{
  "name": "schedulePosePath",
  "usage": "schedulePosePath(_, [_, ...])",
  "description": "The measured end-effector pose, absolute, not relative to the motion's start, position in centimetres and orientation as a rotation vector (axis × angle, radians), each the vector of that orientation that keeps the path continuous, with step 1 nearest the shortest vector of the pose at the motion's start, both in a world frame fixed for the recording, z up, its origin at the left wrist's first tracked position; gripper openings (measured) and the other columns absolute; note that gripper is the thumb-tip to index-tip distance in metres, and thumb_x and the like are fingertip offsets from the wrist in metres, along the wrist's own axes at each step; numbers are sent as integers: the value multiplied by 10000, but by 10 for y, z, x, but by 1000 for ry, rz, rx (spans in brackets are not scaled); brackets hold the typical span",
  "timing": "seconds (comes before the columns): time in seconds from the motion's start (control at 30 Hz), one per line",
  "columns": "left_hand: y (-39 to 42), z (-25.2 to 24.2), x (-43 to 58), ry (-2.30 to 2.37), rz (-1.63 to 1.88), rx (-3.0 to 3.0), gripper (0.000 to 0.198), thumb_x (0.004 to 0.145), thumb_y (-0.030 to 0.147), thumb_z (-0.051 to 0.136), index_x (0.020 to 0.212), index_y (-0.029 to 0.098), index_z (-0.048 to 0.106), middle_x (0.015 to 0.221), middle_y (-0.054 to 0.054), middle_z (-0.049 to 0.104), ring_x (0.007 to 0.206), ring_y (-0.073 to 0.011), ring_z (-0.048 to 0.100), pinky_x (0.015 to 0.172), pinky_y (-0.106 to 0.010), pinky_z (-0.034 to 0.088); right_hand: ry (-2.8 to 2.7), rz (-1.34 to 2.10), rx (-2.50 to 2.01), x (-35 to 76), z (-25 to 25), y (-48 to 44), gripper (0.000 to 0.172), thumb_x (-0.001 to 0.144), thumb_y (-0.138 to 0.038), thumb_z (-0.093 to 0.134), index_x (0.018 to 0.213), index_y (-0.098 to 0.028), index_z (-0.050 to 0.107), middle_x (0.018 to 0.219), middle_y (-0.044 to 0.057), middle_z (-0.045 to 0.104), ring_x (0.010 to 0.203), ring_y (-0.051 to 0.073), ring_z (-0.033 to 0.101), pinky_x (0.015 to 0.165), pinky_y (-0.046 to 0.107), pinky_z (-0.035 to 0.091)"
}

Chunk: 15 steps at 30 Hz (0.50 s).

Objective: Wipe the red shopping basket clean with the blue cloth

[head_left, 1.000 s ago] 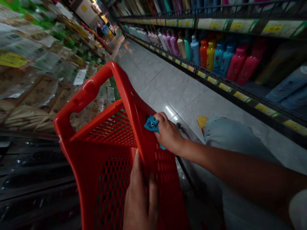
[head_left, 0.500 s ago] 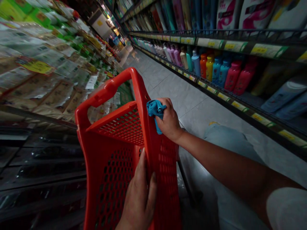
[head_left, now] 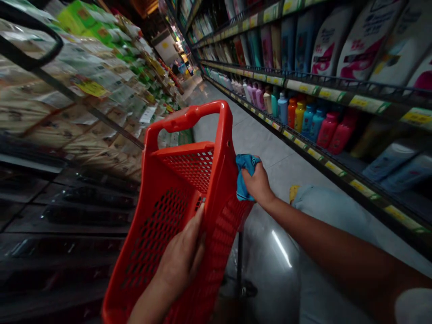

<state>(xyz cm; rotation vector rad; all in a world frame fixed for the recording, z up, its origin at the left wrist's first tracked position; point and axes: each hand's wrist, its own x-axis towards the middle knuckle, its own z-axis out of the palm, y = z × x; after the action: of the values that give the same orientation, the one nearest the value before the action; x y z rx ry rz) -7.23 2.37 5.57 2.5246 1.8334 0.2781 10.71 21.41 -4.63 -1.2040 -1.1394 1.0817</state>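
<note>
A red plastic shopping basket point(head_left: 175, 202) with perforated walls and a raised handle point(head_left: 189, 118) fills the middle of the view, tilted towards me. My left hand point(head_left: 180, 256) grips its near rim, fingers curled over the edge. My right hand point(head_left: 258, 182) is closed on a crumpled blue cloth point(head_left: 243, 173), which presses against the outside of the basket's right wall, just below the handle post. My bent knee in pale trousers point(head_left: 324, 216) shows below the right forearm.
I am low in a shop aisle with a pale tiled floor point(head_left: 270, 153). Right-hand shelves hold coloured bottles point(head_left: 303, 119) and refill pouches point(head_left: 357, 38) behind yellow price tags. Packaged goods point(head_left: 94, 103) fill the left shelves. A dark metal leg point(head_left: 240, 256) stands under the basket.
The view has tipped upwards and the basket has swung right and more upright. My right hand with the cloth has slid along the right wall near the handle post. The left hand keeps its hold.
</note>
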Motion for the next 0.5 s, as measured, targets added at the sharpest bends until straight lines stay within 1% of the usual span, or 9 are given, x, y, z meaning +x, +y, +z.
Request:
schedulePosePath(0.1, [17,58,-78,1848,280,2557,802,951,115,438,1621,302,38,1541,-98,511,1337,-189,581,1070,-284,514,-1228,815,-898,113,-8,203,319,809,-181,546,1123,-226,571,1131,72,664,1092,215,629,1051,402,480])
schedulePosePath(0.17, [10,62,-77,1901,305,2523,768,956,125,435,1617,329,102,1468,-70,594,1278,-176,631,1042,-265,528,-1188,697,-862,119,10,198,296,834,-190,533,1125,-231,565,1108,75,652,1063,219,628,1036,427,491])
schedulePosePath(0.23, [1,66,-74,1965,332,2462,714,958,130,420,1602,344,199,1400,-58,643,1232,-171,661,1004,-250,546,-1151,579,-873,128,26,199,261,847,-199,530,1105,-226,560,1100,84,640,1052,222,625,1033,444,493])
schedulePosePath(0.3, [-9,66,-74,2025,352,2379,658,962,133,397,1578,339,293,1352,-62,664,1193,-168,680,971,-243,560,-1199,444,-889,142,42,207,241,835,-193,540,1073,-223,563,1105,90,632,1079,232,616,1055,469,477])
schedulePosePath(0.37, [-19,62,-77,2071,393,2319,625,962,134,390,1553,335,358,1351,-62,662,1210,-169,668,996,-257,551,-1300,317,-905,159,59,217,246,814,-184,544,1055,-229,567,1106,89,630,1123,251,602,1079,509,450])
schedulePosePath(0.43, [-28,56,-83,2094,456,2320,625,953,122,398,1537,344,389,1384,-50,648,1252,-167,641,1042,-275,530,-1379,223,-936,174,75,225,274,803,-189,551,1071,-241,567,1122,88,631,1163,271,592,1088,545,432])
schedulePosePath(0.5, [-35,49,-91,2101,519,2350,648,930,90,394,1525,347,411,1403,-37,642,1267,-166,631,1045,-284,532,-1412,168,-975,187,88,230,290,801,-206,566,1087,-253,569,1144,90,640,1175,283,595,1078,548,442])
